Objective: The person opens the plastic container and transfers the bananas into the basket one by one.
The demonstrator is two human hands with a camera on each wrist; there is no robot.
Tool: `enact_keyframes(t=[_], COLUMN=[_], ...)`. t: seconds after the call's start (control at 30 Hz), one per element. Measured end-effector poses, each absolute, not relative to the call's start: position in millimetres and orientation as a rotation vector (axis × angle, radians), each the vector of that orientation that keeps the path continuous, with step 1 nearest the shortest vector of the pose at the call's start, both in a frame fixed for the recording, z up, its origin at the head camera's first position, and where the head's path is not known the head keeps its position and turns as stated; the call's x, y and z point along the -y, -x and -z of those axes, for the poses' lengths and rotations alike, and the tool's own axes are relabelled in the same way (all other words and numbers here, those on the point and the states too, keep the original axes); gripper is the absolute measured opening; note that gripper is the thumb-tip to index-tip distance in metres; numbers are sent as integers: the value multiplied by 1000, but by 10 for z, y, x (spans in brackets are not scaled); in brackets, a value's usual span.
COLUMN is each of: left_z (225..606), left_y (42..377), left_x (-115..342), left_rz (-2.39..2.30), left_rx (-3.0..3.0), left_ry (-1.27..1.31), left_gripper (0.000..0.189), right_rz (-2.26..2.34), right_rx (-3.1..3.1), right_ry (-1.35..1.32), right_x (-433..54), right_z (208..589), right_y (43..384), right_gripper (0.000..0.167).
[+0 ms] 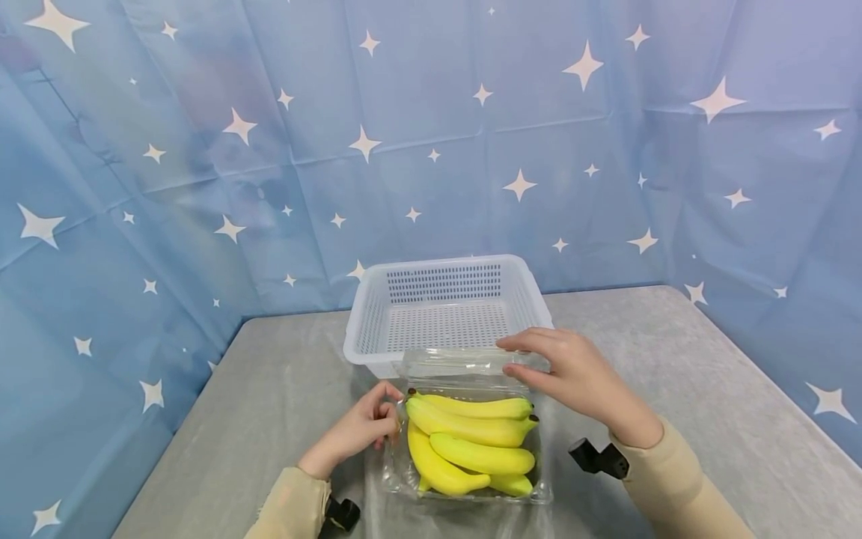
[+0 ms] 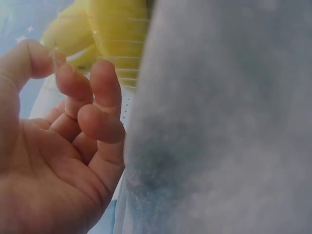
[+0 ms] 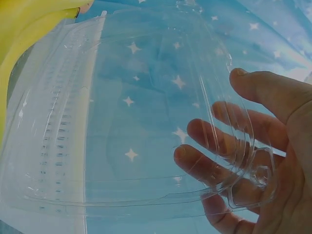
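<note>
A hinged clear plastic clamshell box (image 1: pixel 544 488) lies with its lid raised, and several yellow bananas (image 1: pixel 465 430) fill its base. The left hand (image 1: pixel 367 425) is at the box's left side; in the left wrist view its thumb and index finger pinch a bit of the clear rim, the other fingers curled. At the right end of the transparent lid (image 3: pixel 146 112) is the right hand (image 1: pixel 566 367). Its fairly straight fingers (image 3: pixel 209 165) show through the plastic from behind, while the thumb stands apart on the near side.
Just behind the box stands a white perforated plastic basket (image 1: pixel 444 299), which the raised lid partly overlaps in the head view. A grey cloth covers the table (image 1: pixel 289 367). Blue star-printed fabric (image 1: pixel 431 90) hangs around the back and sides.
</note>
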State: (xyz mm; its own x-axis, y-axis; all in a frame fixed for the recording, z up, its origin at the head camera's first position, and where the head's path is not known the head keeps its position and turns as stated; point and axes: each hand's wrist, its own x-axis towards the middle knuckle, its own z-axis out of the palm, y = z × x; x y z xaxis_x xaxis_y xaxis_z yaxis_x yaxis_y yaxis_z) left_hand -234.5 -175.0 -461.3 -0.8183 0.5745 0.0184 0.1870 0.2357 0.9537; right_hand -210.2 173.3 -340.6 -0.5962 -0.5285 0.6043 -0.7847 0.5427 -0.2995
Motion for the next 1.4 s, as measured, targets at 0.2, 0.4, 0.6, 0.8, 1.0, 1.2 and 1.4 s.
enact_keyframes(t=[0.2,0.4,0.6,0.8,1.0,1.2,1.4], left_z=[4578,4534,4528,4536,4529,4346,4214], left_y=[2327,2310,2302,2309,2334,2256,2187], left_x=[1745,1747,1744,1750,1760,1723,1701], left_rz=[-1591,-1595,-1611,-1603,-1561,-1545,-1546], left_rx=[-2189,-2176,-2154,-2143,-2180,-2195,-2209], left_ry=[-698,-724,-737,-759,-751,-754,-768], left_gripper=[32,32,34,36,36,35,33], right_rz=[-764,-756,-733,-736,-787,-842,-850], right_rx=[2340,2340,2352,2372,2407,2423,2433], right_ry=[-1035,-1008,-978,-954,-931,-931,-916], right_x=[-1754,-1782,-1814,-1844,-1869,-1886,-1901], right_z=[3404,3390,3372,3363,3355,3346,3343], right_y=[2108,2128,2138,2142,2144,2143,2157], right_gripper=[32,32,29,27,23,22,20])
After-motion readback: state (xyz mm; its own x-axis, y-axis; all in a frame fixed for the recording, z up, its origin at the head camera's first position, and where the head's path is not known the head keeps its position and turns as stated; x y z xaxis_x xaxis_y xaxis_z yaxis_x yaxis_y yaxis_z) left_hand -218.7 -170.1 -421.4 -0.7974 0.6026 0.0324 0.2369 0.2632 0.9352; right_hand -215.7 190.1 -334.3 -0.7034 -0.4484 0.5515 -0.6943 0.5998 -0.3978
